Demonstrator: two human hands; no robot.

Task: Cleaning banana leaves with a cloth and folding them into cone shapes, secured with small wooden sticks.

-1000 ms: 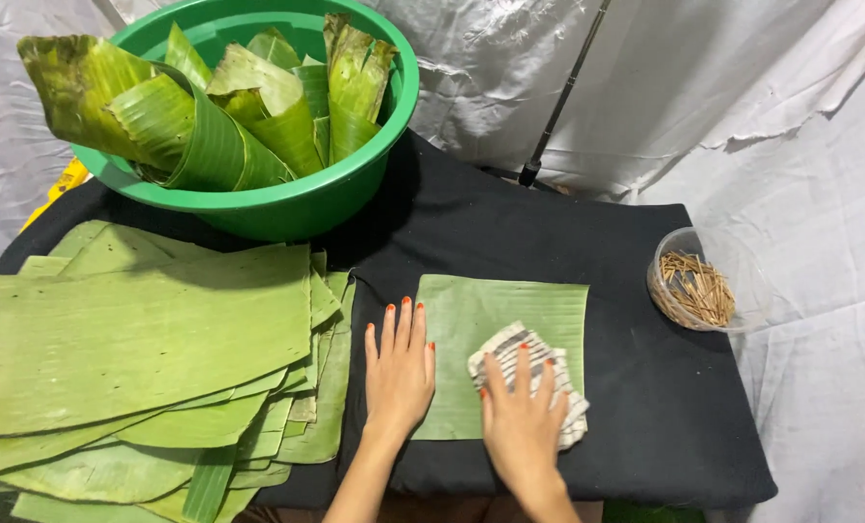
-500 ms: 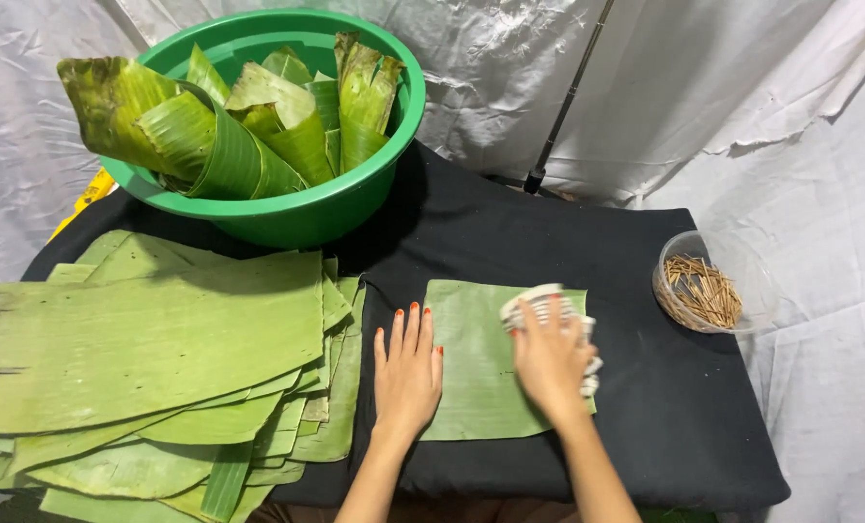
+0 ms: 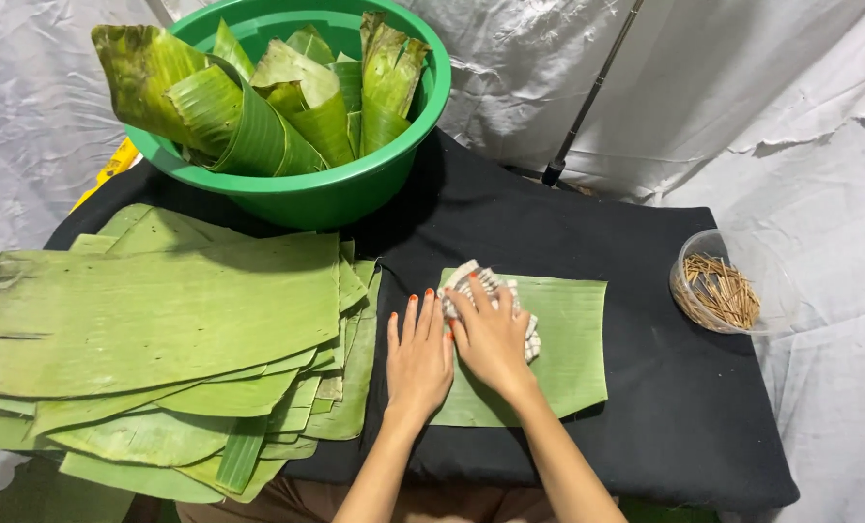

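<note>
Right hand slid cloth leftward, flat on it | left hand flat | black table, white sheeting

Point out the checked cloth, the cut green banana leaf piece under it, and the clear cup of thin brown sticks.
checked cloth (image 3: 527,334): head view, right edge.
cut green banana leaf piece (image 3: 573,339): head view, bare right half.
clear cup of thin brown sticks (image 3: 689,254): head view, upper rim.

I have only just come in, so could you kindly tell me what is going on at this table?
A person presses a crumpled white checked cloth onto a single rectangular green banana leaf piece with the right hand. The left hand lies flat on that leaf's left edge. A stack of green banana leaves lies to the left, and a round green plastic basin of rolled leaves stands behind.
</note>
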